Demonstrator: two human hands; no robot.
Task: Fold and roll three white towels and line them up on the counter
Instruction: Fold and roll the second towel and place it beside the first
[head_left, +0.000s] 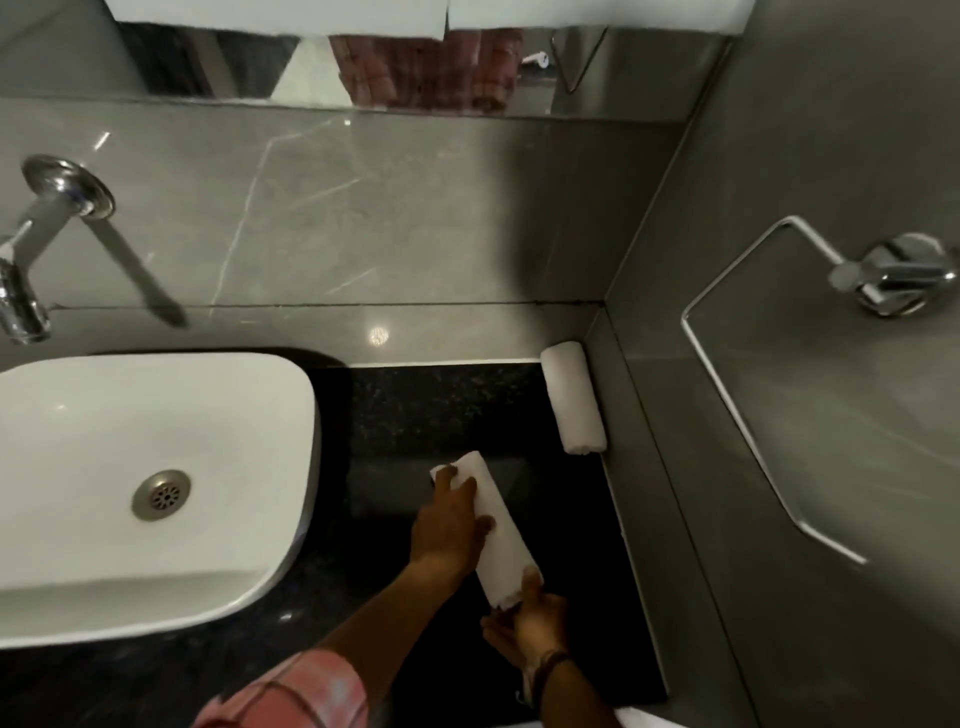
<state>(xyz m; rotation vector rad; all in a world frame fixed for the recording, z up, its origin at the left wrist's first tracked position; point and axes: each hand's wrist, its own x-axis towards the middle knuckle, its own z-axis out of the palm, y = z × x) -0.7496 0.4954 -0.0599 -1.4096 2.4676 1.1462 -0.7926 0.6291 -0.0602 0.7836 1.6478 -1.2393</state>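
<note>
One rolled white towel (573, 399) lies on the black counter (415, 410), tight against the right wall near the back corner. A second rolled white towel (501, 540) is in both my hands, slanted over the counter's right part, nearer to me than the first. My left hand (449, 525) grips its far half from the left side. My right hand (527, 621) holds its near end. Whether this roll touches the counter I cannot tell.
A white basin (249, 415) with a metal drain fills the counter's left half, and a chrome tap (31, 260) juts from the grey wall above it. A chrome towel ring (779, 395) hangs on the right wall. A mirror (311, 62) runs along the back.
</note>
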